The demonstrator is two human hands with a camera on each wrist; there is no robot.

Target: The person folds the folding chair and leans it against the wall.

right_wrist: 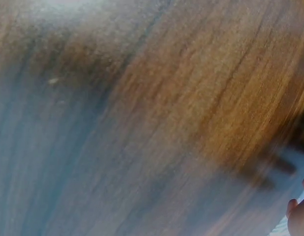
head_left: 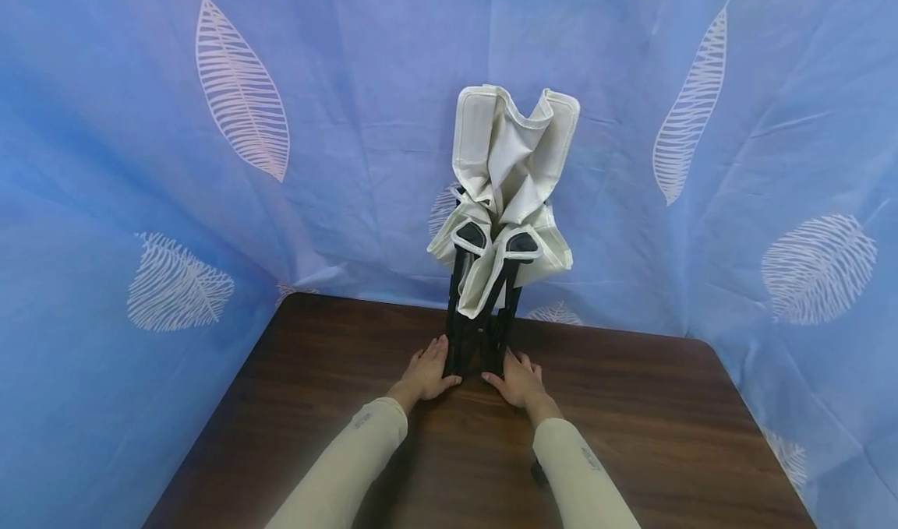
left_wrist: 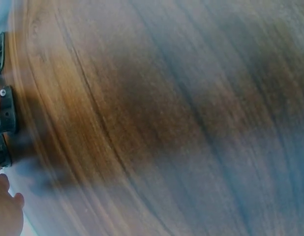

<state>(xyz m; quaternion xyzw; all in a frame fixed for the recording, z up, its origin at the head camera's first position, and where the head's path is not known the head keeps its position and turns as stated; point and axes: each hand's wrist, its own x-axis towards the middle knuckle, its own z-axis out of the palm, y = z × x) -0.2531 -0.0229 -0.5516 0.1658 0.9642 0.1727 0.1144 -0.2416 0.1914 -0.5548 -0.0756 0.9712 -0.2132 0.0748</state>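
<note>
A folded camp chair (head_left: 519, 155) with white fabric and black legs stands upright near the table's far edge. Its fabric flares out above the bunched legs, with black corner pieces in the fabric pockets. My left hand (head_left: 426, 375) lies low against the left side of the legs, fingers extended and thumb toward the front. On the opposite side, my right hand (head_left: 521, 379) rests by the right legs in the same manner. In the left wrist view, black leg ends (left_wrist: 7, 110) show at the left border beside some fingertips. The right wrist view catches only a bit of hand (right_wrist: 300, 216).
The dark wood-grain table (head_left: 295, 404) has rounded far corners. Blue curtains (head_left: 379, 124) with white leaf prints hang behind it and on both sides. A small dark object (head_left: 539, 472) shows partly beneath the right sleeve (head_left: 578, 467).
</note>
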